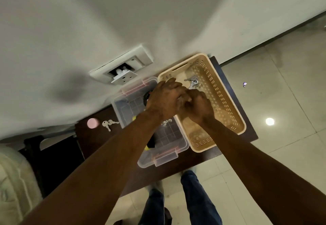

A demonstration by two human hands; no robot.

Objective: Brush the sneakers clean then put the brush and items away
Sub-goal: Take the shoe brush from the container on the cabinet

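Note:
My left hand [165, 101] and my right hand [198, 107] meet above the seam between two containers, with the fingers of both curled. Between them shows a small pale object [184, 99], which both hands seem to pinch; what it is I cannot tell. Under the left hand lies a clear plastic box [169, 147] with pink latches and inner dividers, holding small dark and yellow items. Under the right hand stands a beige perforated basket [222, 90] with a small metal piece [193, 81] at its far end.
Both containers sit on a dark wooden table [98, 147] against a pale wall. A pink round lid [92, 123] and two keys [108, 124] lie at its left. A wall socket plate [123, 65] is behind. Tiled floor lies to the right, and my legs [199, 198] are below.

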